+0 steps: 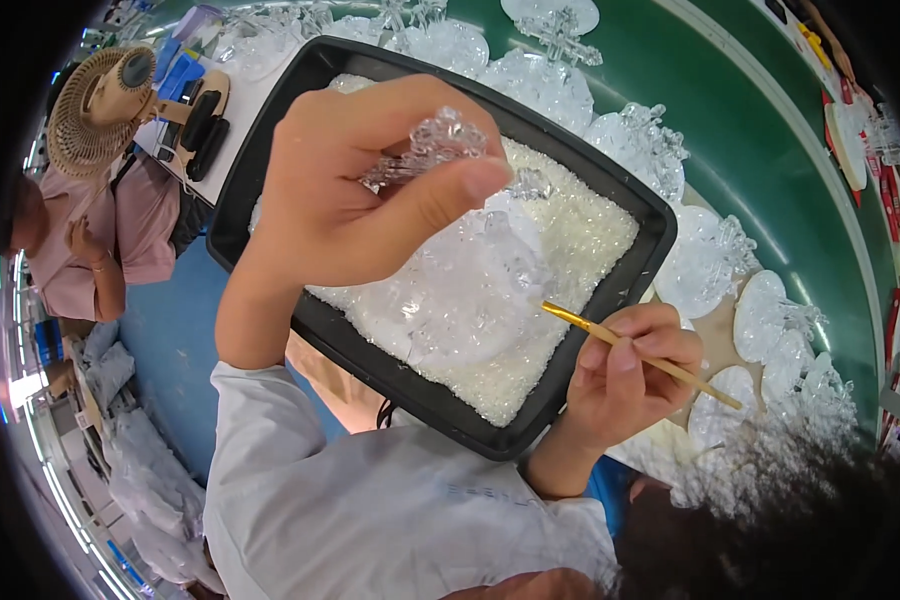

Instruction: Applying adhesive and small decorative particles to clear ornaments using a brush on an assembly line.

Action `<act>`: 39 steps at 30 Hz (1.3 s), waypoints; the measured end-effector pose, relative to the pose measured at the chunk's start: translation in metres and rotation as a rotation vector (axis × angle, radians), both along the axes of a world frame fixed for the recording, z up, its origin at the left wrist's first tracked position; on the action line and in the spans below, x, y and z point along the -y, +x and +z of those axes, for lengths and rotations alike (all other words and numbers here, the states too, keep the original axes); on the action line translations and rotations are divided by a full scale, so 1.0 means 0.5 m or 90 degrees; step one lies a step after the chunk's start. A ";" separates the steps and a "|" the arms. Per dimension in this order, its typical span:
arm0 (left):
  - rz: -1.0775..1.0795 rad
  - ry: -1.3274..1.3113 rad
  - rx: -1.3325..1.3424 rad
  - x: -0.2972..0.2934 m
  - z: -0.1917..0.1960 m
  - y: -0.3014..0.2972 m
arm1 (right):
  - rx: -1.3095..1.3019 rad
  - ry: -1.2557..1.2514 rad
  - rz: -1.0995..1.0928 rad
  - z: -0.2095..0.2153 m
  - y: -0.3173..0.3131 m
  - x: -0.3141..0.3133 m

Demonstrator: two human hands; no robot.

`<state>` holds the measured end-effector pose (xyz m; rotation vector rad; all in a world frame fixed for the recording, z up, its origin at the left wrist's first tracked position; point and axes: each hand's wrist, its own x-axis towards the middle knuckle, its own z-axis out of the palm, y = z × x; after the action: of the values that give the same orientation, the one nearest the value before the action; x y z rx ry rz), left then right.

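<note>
My left hand [340, 210] is closed around the clear, knobbly plastic upper part of an ornament [445, 138]. Below it spreads the ornament's round white base [460, 290], over white glittery flakes [595, 225] in a black tray [660, 215]. Whether the base rests on the flakes or hangs just above them, I cannot tell. Between the fingers and thumb of my right hand [625, 385] is a thin paintbrush [685, 376] with a wooden handle and gold-coloured ferrule. Its tip points left and meets the base's right edge in view; the bristles are hard to make out.
Several similar clear ornaments on white round bases [705, 255] line the far and right sides of the tray. Beyond them curves a green surface [760, 130]. A beige fan [100, 100] stands at far left, near a person in pink [140, 225].
</note>
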<state>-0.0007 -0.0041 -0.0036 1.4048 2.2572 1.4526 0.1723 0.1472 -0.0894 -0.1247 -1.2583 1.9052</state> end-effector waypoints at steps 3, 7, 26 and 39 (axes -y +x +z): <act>-0.024 0.019 0.005 0.003 0.001 -0.002 | 0.040 0.008 -0.007 0.008 0.000 0.002; -0.047 0.042 0.031 0.009 0.003 -0.004 | 0.069 0.063 0.040 0.014 -0.001 0.001; -0.021 0.136 0.120 0.001 -0.004 -0.010 | 0.046 -0.037 0.042 0.031 -0.003 0.019; -0.049 0.127 0.143 0.003 -0.012 -0.016 | 0.012 0.210 0.088 0.016 -0.013 0.000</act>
<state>-0.0086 -0.0059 -0.0094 1.2866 1.9497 1.7519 0.1657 0.1473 -0.0812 0.1205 -1.6105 1.7844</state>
